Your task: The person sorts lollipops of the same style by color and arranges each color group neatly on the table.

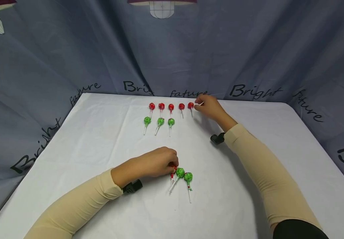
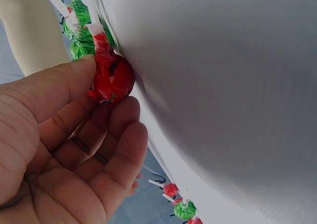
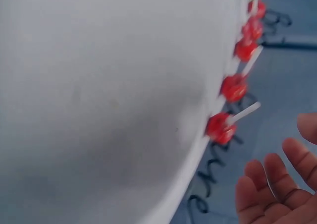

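Note:
My left hand [image 1: 159,162] pinches a red lollipop [image 2: 113,79] by its wrapped head, thumb on one side and fingers on the other. Right beside it on the white cloth lie two green lollipops [image 1: 180,172], [image 1: 188,177], their sticks toward me. At the far edge, my right hand [image 1: 210,108] is just right of the last red lollipop [image 1: 190,105] in a row. In the right wrist view its fingers [image 3: 277,184] are spread loosely, apart from that lollipop [image 3: 221,128], and hold nothing.
Several red lollipops [image 1: 161,106] form the back row. In front of its left part lie three green lollipops [image 1: 160,121]. A white cloth [image 1: 85,139] covers the table, and a grey-blue printed curtain [image 1: 172,49] hangs behind and around it.

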### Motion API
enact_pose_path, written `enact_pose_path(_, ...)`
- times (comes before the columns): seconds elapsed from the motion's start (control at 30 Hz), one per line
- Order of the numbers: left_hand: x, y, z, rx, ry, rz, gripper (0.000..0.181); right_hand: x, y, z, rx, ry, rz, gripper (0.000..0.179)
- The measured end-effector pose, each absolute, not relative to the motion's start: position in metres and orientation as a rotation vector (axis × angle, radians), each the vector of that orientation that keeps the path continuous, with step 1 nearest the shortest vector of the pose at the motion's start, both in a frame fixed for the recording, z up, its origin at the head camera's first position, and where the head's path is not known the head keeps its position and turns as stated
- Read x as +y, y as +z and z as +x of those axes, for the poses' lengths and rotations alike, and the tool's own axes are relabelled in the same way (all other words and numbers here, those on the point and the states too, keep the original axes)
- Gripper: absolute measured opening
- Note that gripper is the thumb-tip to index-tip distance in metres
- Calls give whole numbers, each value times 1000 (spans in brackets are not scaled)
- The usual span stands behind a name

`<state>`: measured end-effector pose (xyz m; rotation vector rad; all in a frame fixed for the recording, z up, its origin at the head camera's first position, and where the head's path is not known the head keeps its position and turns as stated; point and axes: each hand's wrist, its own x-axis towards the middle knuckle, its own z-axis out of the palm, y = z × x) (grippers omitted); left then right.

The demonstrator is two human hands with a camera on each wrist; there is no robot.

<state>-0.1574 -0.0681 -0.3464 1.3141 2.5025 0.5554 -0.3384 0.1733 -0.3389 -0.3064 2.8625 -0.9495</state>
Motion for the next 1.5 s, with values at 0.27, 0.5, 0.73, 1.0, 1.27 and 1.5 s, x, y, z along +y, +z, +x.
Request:
enact_pose_path(0.27,-71,-348,-160,2475,614,1274,5,169,-330,-279,2804,-1011,-428,20)
enact_pose_path(0.5,-69,-347,-161,2458,661,1245,4,167,-327,-221,2721,-1035,-665,15)
enact_pose_path(0.73,-70,-348,-163,2444,712,1190,6,164,-334,-176,2579,-917,-952,14)
enact_pose_path(1.0,-69,-346,-162,2425,721,1173,6,159,-335,-144,2471,-775,-960,14)
enact_pose_path(1.27,-69,-345,-162,2420,732,1152,7,157,-346,-139,2442,-713,-1004,13)
enact_pose_path(1.5,-70,-347,-161,2423,739,1166,7,156,-345,-136,2449,-702,-1057,13)
